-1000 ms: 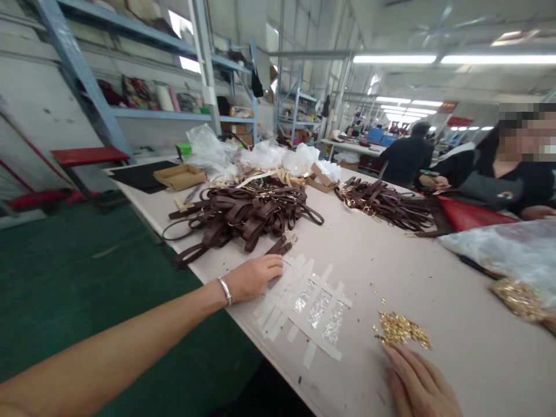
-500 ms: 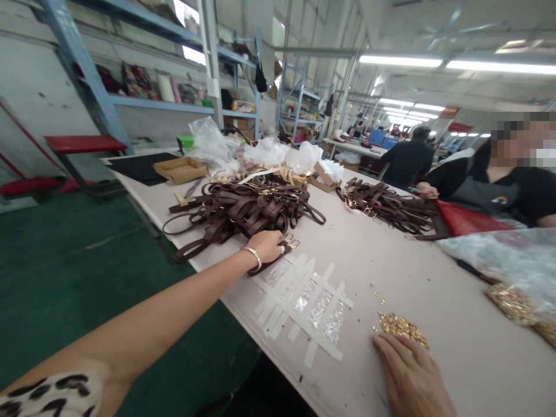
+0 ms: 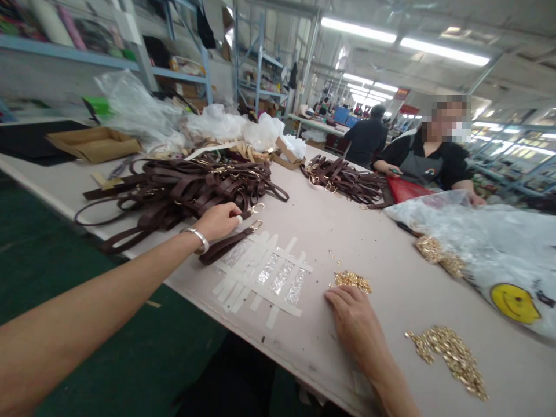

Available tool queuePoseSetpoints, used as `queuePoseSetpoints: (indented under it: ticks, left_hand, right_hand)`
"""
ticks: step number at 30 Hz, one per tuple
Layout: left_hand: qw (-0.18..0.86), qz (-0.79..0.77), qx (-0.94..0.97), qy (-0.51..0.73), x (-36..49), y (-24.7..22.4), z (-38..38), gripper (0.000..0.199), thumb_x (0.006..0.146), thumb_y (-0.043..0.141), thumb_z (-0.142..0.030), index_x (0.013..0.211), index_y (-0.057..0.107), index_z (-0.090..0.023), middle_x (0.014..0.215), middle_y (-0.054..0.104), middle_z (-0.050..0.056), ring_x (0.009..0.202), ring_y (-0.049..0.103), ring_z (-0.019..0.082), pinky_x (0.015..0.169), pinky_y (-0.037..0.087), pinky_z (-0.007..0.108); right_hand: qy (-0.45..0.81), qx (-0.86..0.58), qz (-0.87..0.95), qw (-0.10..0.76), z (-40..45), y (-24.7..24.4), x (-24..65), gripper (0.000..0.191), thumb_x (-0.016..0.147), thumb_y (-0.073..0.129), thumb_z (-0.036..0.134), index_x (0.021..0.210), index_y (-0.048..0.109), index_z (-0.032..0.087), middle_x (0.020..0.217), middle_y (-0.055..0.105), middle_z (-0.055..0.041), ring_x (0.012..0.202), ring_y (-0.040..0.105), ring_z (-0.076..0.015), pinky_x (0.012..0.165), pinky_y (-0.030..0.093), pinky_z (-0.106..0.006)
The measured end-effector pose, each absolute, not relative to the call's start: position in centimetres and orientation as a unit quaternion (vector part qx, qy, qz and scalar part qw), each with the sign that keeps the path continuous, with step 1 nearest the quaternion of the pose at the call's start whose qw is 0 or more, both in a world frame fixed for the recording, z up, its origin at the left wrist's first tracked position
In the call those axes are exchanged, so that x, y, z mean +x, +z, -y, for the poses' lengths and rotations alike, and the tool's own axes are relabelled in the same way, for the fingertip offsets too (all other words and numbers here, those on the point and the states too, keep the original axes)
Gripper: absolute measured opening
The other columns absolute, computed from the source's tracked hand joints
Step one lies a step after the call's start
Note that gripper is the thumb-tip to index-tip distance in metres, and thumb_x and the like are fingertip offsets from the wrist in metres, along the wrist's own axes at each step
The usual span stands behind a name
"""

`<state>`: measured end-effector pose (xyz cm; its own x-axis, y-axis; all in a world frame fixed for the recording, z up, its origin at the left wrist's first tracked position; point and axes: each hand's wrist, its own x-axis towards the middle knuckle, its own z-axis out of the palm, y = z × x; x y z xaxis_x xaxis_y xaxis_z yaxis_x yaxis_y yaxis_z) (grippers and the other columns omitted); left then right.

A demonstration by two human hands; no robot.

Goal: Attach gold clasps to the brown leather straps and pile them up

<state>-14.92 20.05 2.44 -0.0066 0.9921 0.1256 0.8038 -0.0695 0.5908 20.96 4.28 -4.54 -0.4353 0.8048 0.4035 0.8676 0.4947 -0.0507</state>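
Note:
My left hand [image 3: 219, 221], with a bracelet at its wrist, reaches to the front of a heap of dark brown straps [image 3: 186, 185]. Its fingers are curled in, closed on a brown strap whose gold clasp [image 3: 258, 208] sticks out just past the fingertips; the grip itself is partly hidden. Beside that hand lies a separate folded strap [image 3: 228, 243] with a gold clasp at its end. My right hand [image 3: 354, 315] rests on the tabletop, fingers stretched out, fingertips at the near edge of a small pile of gold metal pieces [image 3: 354, 280].
Clear plastic strips [image 3: 282, 278] are taped to the table [image 3: 321, 359] between my hands. A second gold heap [image 3: 454, 353] lies at the right. Plastic bags [image 3: 490, 231], another strap pile [image 3: 347, 179] and a cardboard tray [image 3: 95, 143] surround the work area. A person [image 3: 434, 156] sits opposite.
The view has swung right, bringing a second gold heap into sight. My left hand has shifted off the front strap, which now lies apart from it. My right hand stays by the gold pieces.

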Motion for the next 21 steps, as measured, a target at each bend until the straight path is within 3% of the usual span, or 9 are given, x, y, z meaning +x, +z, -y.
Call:
queuePoseSetpoints:
  ticks: [5, 11, 14, 18, 21]
  left_hand:
    - [0.213, -0.589, 0.675, 0.389, -13.3, 5.5, -16.9, 0.021, 0.088, 0.055, -0.030, 0.103, 0.062, -0.018, 0.093, 0.074, 0.004, 0.086, 0.067, 0.019, 0.077, 0.050, 0.028]
    - [0.566, -0.482, 0.538, 0.398, -8.0, 4.2, -9.1, 0.022, 0.081, 0.065, -0.026, 0.101, 0.065, -0.016, 0.093, 0.076, 0.005, 0.074, 0.069, 0.015, 0.066, 0.051, 0.024]
    - [0.659, -0.459, 0.475, 0.360, -5.1, 1.7, -5.4, 0.019, 0.081, 0.065, -0.024, 0.098, 0.065, -0.016, 0.098, 0.075, 0.006, 0.077, 0.070, 0.014, 0.061, 0.047, 0.020]
    - [0.725, -0.412, 0.438, 0.337, -2.1, -0.5, -2.4, 0.024, 0.084, 0.063, -0.023, 0.107, 0.067, -0.016, 0.105, 0.074, 0.007, 0.092, 0.070, 0.017, 0.061, 0.044, 0.018]
    - [0.739, -0.383, 0.441, 0.336, -1.0, -1.1, -1.2, 0.026, 0.087, 0.060, -0.021, 0.112, 0.067, -0.017, 0.102, 0.075, 0.006, 0.093, 0.069, 0.017, 0.061, 0.043, 0.019]
  right_hand:
    - [-0.049, -0.478, 0.830, 0.284, -2.7, -4.5, 20.4, 0.025, 0.094, 0.050, 0.012, 0.110, 0.069, 0.017, 0.105, 0.073, -0.0063, 0.103, 0.061, -0.0247, 0.097, 0.050, -0.042]
    - [0.169, -0.625, 0.637, 0.418, 0.3, -4.5, 20.6, 0.017, 0.090, 0.062, 0.036, 0.097, 0.073, 0.024, 0.097, 0.075, -0.0031, 0.089, 0.070, -0.0201, 0.082, 0.057, -0.033]
    - [0.277, -0.659, 0.548, 0.435, 1.6, -4.2, 20.1, 0.023, 0.084, 0.069, 0.044, 0.093, 0.074, 0.023, 0.096, 0.076, -0.0040, 0.089, 0.071, -0.0210, 0.084, 0.057, -0.032]
    - [0.333, -0.637, 0.506, 0.477, 3.0, -3.2, 18.4, 0.020, 0.080, 0.074, 0.041, 0.088, 0.073, 0.023, 0.076, 0.073, -0.0008, 0.072, 0.068, -0.0164, 0.070, 0.056, -0.025]
    - [0.369, -0.602, 0.506, 0.495, 3.5, -2.6, 17.1, 0.013, 0.082, 0.071, 0.036, 0.084, 0.074, 0.024, 0.070, 0.073, 0.0001, 0.069, 0.067, -0.0148, 0.068, 0.055, -0.023]
